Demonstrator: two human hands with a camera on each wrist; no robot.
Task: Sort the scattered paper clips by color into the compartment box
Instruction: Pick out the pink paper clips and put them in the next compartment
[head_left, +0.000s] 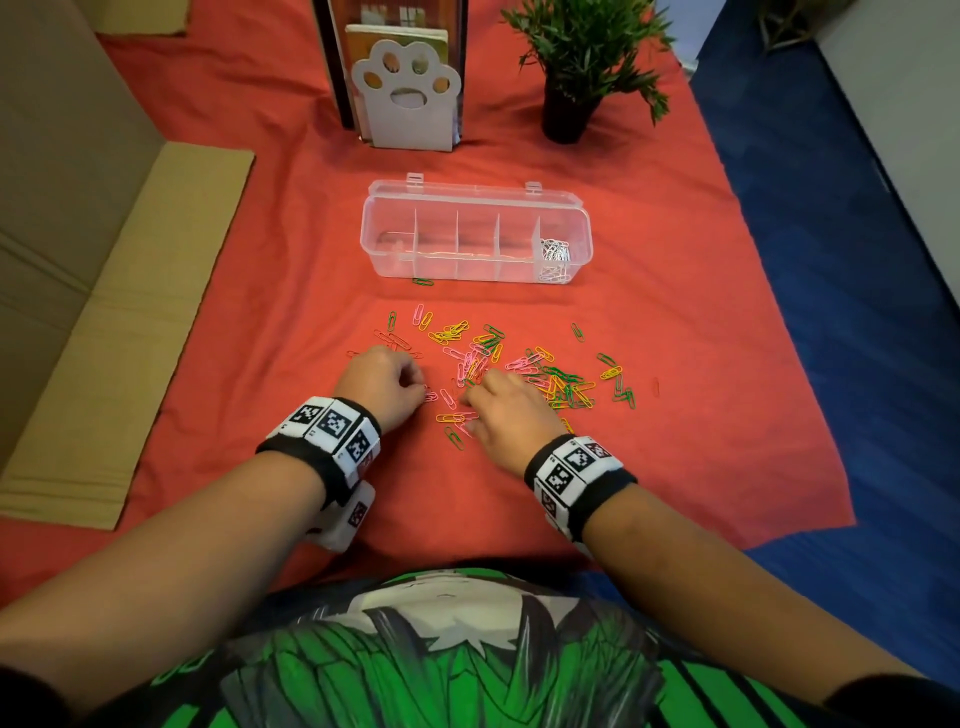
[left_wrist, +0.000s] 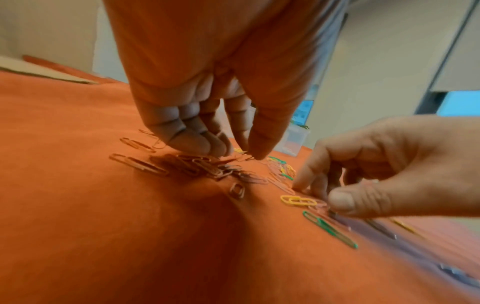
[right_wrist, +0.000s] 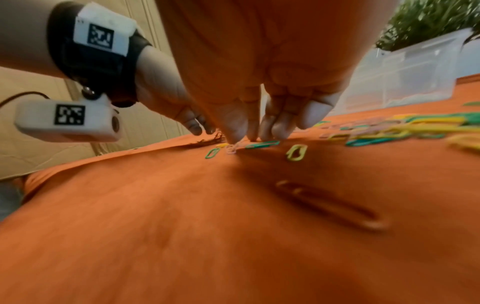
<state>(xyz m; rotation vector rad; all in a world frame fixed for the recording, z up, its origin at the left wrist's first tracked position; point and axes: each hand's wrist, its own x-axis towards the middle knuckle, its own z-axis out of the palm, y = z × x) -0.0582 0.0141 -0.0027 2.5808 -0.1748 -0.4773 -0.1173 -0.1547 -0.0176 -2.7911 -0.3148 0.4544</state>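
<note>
Pink, yellow, green and red paper clips (head_left: 519, 364) lie scattered on the red cloth in front of the clear compartment box (head_left: 395, 208). Its rightmost compartment holds silver clips (head_left: 555, 257); the other compartments look empty. My left hand (head_left: 421, 389) hovers with curled fingers over a small heap of red clips (left_wrist: 192, 166), thumb and forefinger (left_wrist: 246, 156) pinching a red clip on the cloth. Just to the right, my right hand (head_left: 470, 408) has its fingertips down on the cloth, thumb and forefinger (right_wrist: 244, 137) closing round a pink clip (right_wrist: 231, 149). A yellow clip (left_wrist: 298, 200) and a green clip (left_wrist: 330, 228) lie beside it.
A white paw-shaped bookend with books (head_left: 408, 93) and a potted plant (head_left: 571, 67) stand behind the box. Flattened cardboard (head_left: 124, 332) lies along the left. The cloth's right edge drops to blue floor (head_left: 831, 260). One green clip (head_left: 423, 282) lies against the box front.
</note>
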